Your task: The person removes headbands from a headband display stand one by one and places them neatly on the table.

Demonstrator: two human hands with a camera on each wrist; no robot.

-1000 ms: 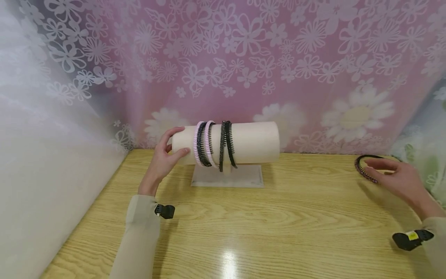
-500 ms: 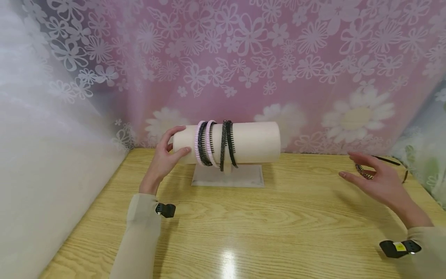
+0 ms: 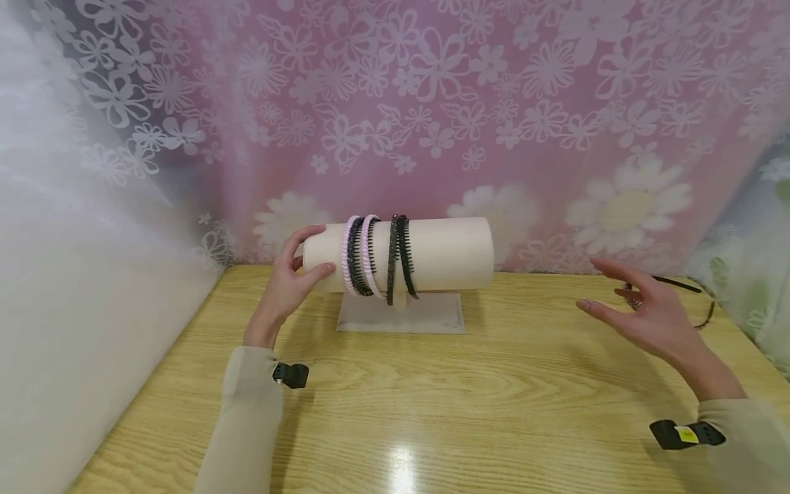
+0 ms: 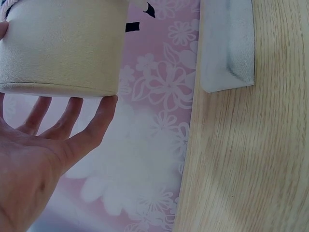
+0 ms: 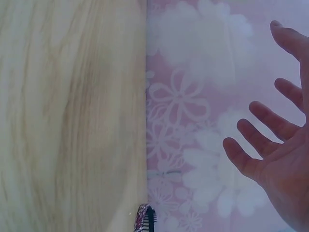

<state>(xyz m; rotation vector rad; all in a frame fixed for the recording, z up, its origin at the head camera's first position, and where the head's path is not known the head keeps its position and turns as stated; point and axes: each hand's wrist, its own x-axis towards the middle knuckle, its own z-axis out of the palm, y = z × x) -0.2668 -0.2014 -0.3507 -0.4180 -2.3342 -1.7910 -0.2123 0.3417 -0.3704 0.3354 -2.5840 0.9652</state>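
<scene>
Gripped by the left hand [image 3: 286,281] at its left end is the cream roll [image 3: 453,254], borne by a stand [image 3: 432,319] on the table [image 3: 444,398], its long axis running left to right. Its underside is hidden from above. By the wide-spread right hand [image 3: 651,315], a dark headband [image 3: 679,283] is partly covered; it is cut off in the right wrist view.

Headbands [image 3: 346,257] ring the cylinder [image 3: 450,254] above the table [image 3: 494,398], before the curtain [image 3: 395,158].
</scene>
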